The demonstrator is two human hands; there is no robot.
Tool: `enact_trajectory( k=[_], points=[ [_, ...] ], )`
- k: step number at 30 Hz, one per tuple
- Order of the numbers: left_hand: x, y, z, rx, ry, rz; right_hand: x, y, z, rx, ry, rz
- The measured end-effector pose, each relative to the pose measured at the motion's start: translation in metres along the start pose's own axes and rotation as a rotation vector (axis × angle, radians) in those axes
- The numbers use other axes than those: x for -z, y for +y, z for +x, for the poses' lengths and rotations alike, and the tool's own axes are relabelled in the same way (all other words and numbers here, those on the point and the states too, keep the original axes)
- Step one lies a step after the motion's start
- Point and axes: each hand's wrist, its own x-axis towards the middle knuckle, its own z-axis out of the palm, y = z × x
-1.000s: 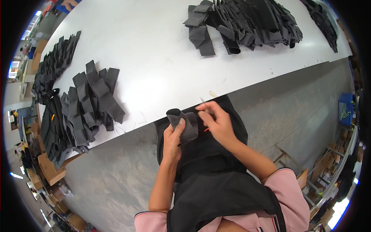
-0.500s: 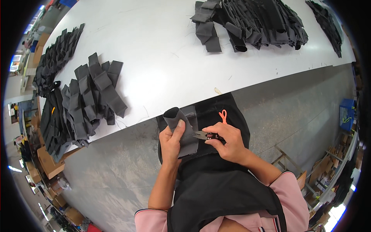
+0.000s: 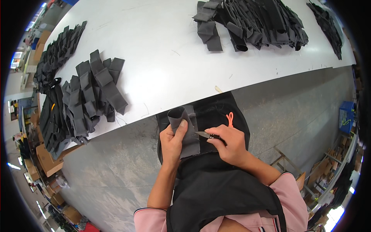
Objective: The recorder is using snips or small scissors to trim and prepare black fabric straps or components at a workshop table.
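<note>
My left hand (image 3: 172, 141) is closed on a dark grey fabric piece (image 3: 189, 140), its thumb pressed on the front and the upper end curled into a loop. In my right hand (image 3: 231, 144) is a pair of thread snips (image 3: 210, 135), with an orange cord loop (image 3: 230, 119) showing above the fingers. The blade tips point left and are at the fabric's right edge; whether they touch it I cannot tell. Both hands are over the black apron (image 3: 220, 185) on my lap, just below the table edge.
The white table (image 3: 162, 58) spans the far side. Grey fabric strips (image 3: 87, 92) lie at its left, a bigger pile of strips (image 3: 259, 23) at the back right, and a dark bundle (image 3: 326, 29) beyond. A blue crate (image 3: 346, 116) stands far right; a cardboard box (image 3: 50, 158) is at left.
The fabric in my left hand has shifted slightly right and straightened a little. The snips' blades look closer together, and my right hand has moved slightly.
</note>
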Motion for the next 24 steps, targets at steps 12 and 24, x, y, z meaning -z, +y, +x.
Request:
enact_trajectory(
  k=[12,24],
  points=[
    [-0.002,0.005,0.000,0.029,0.009,0.001,0.013,-0.008,0.014,-0.069,-0.177,0.079],
    [0.001,0.003,-0.001,-0.029,-0.023,0.052,0.017,-0.010,0.021,0.296,-0.212,-0.224]
  ],
)
